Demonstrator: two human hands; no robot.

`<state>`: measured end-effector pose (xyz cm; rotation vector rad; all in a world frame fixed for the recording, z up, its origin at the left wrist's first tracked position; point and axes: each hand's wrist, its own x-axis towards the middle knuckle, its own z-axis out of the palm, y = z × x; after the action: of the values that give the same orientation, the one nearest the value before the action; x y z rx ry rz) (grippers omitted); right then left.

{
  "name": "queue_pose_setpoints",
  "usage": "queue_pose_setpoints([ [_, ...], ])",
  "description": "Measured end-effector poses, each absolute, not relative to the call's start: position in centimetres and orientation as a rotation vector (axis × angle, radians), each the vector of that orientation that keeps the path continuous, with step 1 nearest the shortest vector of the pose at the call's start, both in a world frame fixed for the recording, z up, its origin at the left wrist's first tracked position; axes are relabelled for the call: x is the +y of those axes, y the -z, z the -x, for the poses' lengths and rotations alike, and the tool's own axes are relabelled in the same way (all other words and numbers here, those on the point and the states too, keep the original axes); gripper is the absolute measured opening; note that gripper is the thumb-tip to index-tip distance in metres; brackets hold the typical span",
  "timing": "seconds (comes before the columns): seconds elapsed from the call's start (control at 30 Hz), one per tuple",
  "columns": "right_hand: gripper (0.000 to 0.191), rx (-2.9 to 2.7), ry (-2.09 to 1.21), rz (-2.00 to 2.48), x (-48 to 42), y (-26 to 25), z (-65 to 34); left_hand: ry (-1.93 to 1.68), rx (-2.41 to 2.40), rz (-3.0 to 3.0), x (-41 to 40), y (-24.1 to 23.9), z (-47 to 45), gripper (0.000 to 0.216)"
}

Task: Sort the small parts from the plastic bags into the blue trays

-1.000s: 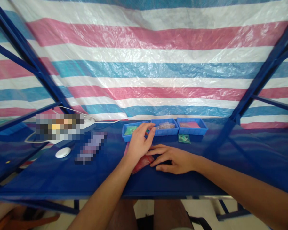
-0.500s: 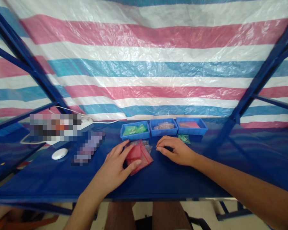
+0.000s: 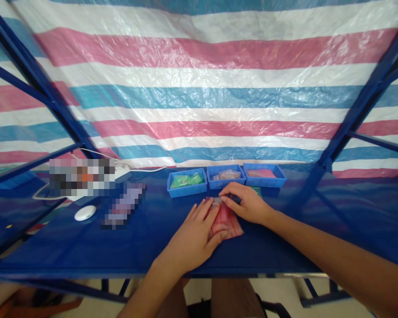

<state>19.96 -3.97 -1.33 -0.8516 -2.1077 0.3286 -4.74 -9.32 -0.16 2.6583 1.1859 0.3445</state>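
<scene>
Small red plastic bags (image 3: pixel 230 225) lie in a loose pile on the blue table. Across their left side rests my left hand (image 3: pixel 195 236), fingers stretched flat and thumb apart. A clear greyish bag (image 3: pixel 216 201) shows at the pile's far edge, largely covered. My right hand (image 3: pixel 247 203) is curled at the upper right of the pile, thumb and forefinger tips close together beside the clear bag. Whether they grip it is hidden. Part of a small green packet (image 3: pixel 257 191) peeks out behind my right hand.
Three blue trays stand in a row behind my hands: one with green packets (image 3: pixel 187 179), one with clear packets (image 3: pixel 227 175), one with reddish packets (image 3: pixel 261 173). A white oval object (image 3: pixel 85 213) and blurred-out items lie at left. Blue metal posts (image 3: pixel 354 106) frame the table.
My left hand has slid to the right, carrying the red bags and the clear bag along the table to my right hand. The right hand has barely moved.
</scene>
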Motion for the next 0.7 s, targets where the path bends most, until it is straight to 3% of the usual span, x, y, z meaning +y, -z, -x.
queue_pose_setpoints([
  [0.1,0.019,-2.169,-0.307,0.832,-3.9,1.0,-20.5,-0.336,1.03,-2.652,-7.7,-1.1,4.5,0.07],
  [0.37,0.039,-2.269,-0.388,0.738,-4.0,0.8,-20.5,-0.398,0.774,-2.638,-2.6,-5.9,4.7,0.027],
  [0.43,0.04,-2.217,-0.399,0.765,-3.7,0.9,-20.6,-0.441,0.799,-2.64,-1.7,-6.2,4.3,0.025],
  [0.57,0.024,-1.954,-0.488,0.928,-2.9,1.5,-20.9,-0.737,0.857,-2.538,-0.4,-5.5,2.9,0.024],
  [0.7,0.029,-1.645,-0.643,0.984,-2.2,1.9,-21.0,-1.136,0.956,-2.157,0.4,-2.9,1.5,0.035],
])
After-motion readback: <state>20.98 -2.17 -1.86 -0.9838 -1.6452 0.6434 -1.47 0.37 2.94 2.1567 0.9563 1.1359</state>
